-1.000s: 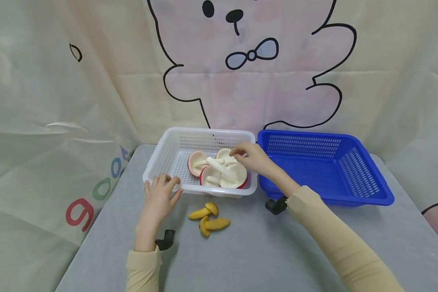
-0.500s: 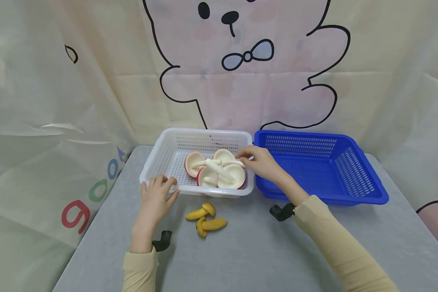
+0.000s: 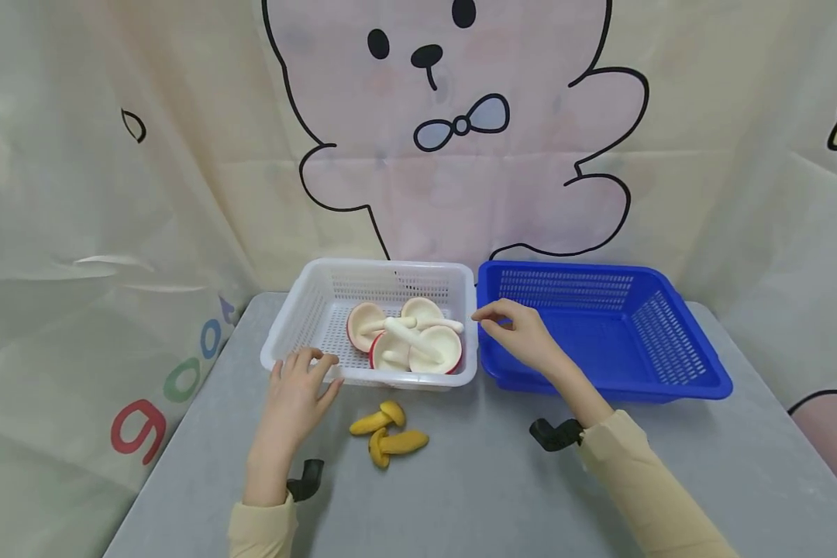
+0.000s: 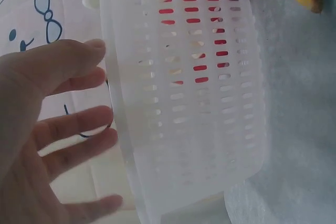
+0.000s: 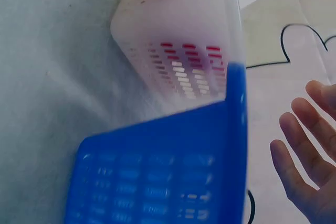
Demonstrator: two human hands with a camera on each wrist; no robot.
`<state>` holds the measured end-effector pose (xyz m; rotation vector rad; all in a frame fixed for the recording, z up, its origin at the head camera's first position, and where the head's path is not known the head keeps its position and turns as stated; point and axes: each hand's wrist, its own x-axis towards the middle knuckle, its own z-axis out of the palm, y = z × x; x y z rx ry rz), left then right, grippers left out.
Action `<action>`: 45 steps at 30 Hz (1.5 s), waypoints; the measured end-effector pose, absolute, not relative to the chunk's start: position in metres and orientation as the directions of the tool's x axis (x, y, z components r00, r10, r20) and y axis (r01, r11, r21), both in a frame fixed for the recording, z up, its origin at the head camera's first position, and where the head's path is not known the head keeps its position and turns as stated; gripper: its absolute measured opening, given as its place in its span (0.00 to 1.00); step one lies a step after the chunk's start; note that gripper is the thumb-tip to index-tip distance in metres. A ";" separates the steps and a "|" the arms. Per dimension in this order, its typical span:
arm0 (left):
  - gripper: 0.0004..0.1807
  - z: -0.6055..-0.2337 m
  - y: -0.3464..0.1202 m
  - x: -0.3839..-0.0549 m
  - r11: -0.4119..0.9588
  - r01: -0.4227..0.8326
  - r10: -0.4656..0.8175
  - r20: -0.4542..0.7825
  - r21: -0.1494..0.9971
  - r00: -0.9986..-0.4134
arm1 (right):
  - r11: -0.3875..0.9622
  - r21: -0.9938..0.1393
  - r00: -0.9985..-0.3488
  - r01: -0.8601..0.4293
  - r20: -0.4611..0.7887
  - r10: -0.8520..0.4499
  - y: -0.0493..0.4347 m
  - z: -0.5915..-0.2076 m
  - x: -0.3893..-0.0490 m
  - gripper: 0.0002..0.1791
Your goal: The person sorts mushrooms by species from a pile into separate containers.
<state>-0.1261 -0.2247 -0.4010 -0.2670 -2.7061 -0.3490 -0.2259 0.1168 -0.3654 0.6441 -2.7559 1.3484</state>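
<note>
Two yellow mushrooms lie on the grey surface, before the white basket with red-and-white mushrooms inside; the blue basket stands just beside it. The curtain carries coloured letters, seemingly "goo". The left hand has fingers loosely spread at the white rim; touching, I cannot tell. The right hand, over the blue basket, holds nothing, its fingers bent and apart.

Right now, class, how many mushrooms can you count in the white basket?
4: the back-left mushroom, the back-right mushroom, the front-left mushroom and the front-right mushroom, clustered in the white basket. More may be hidden beneath.
</note>
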 end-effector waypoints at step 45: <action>0.18 -0.443 -0.147 -0.093 0.764 0.617 0.614 0.508 -0.189 -0.604 | 0.789 -0.430 -0.811 -0.440 0.567 -0.143 0.265 -0.404 -0.136 0.16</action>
